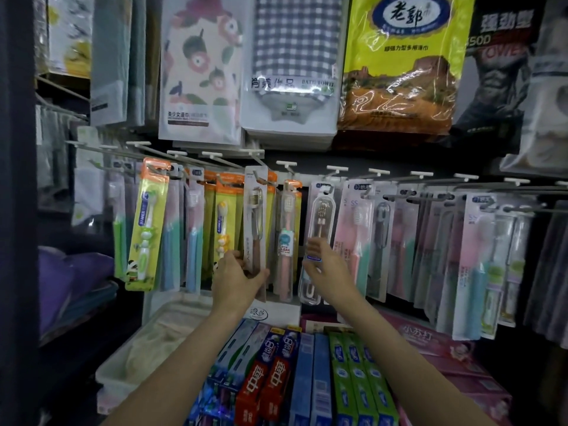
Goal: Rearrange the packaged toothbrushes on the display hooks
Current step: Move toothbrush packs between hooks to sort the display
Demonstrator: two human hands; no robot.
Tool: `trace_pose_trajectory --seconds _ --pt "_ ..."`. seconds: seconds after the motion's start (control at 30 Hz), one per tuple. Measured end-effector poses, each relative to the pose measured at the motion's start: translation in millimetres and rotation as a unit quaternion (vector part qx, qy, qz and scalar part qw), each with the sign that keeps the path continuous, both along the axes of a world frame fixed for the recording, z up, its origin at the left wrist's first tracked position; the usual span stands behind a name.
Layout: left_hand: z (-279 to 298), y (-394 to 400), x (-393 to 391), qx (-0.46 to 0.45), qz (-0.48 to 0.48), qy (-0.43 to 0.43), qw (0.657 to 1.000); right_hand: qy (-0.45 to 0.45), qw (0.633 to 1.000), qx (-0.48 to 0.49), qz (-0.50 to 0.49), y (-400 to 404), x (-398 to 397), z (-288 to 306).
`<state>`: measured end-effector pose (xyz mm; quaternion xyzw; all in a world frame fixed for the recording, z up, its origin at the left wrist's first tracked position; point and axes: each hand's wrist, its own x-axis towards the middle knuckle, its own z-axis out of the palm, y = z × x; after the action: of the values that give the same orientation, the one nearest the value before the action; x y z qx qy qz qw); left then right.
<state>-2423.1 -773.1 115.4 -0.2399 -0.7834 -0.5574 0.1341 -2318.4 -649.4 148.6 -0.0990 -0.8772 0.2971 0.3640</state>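
Glossy clear plastic blisters on card backings wrap the toothbrush packs (254,222); hooks (261,176) look matt grey metal; toothpaste boxes (276,376) are shiny printed cardboard.

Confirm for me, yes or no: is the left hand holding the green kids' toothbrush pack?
No; the left hand grips the white pack with the brown toothbrush, while the green kids' toothbrush pack hangs untouched farther left.

1. We see a shop, toiletries and household aisle.
2. Rows of display hooks (378,173) carry packaged toothbrushes (255,216) hung in many colours.
3. Toothpaste boxes (270,373) lie stacked in bulk on the shelf below.
4. Bagged towels (292,63) with printed retail labels hang above.
5. We note duplicates of every item, all sealed in packaging.
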Motion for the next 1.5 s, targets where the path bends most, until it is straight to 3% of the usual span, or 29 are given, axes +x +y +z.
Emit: trace_pose_trajectory --seconds 0.1,0.23,0.37,0.5,0.7,0.97,1.1,1.33,1.5 --pt "-1 2 -4 -0.026 0.021 0.009 0.999 0.001 0.999 -0.031 0.016 -7 -15 2" --pt "-1 4 -1 -0.004 0.012 0.024 1.000 0.046 0.991 -0.117 -0.044 -14 -42 -3" --pt "1 1 0 0.019 0.038 0.025 0.999 0.057 0.987 -0.128 -0.080 -16 -60 -9" --pt "-1 -10 -7 0.027 0.046 0.038 0.998 0.061 0.969 -0.228 -0.072 -9 -66 -3" --pt "-1 -23 -13 0.012 0.040 0.062 0.997 0.046 0.966 -0.236 -0.098 -9 -70 4" --pt "-1 -34 -14 -0.015 0.060 0.075 0.995 0.062 0.984 -0.137 -0.093 -24 -47 7" --pt "2 -37 -10 -0.023 0.060 0.072 0.995 0.067 0.988 -0.017 -0.135 -15 -26 20" --pt "4 -41 -5 -0.026 0.055 0.075 0.995 -0.101 0.949 0.235 -0.183 5 3 53" --pt "3 -43 -5 -0.022 0.050 0.085 0.995 -0.176 0.949 0.210 -0.157 3 17 43"
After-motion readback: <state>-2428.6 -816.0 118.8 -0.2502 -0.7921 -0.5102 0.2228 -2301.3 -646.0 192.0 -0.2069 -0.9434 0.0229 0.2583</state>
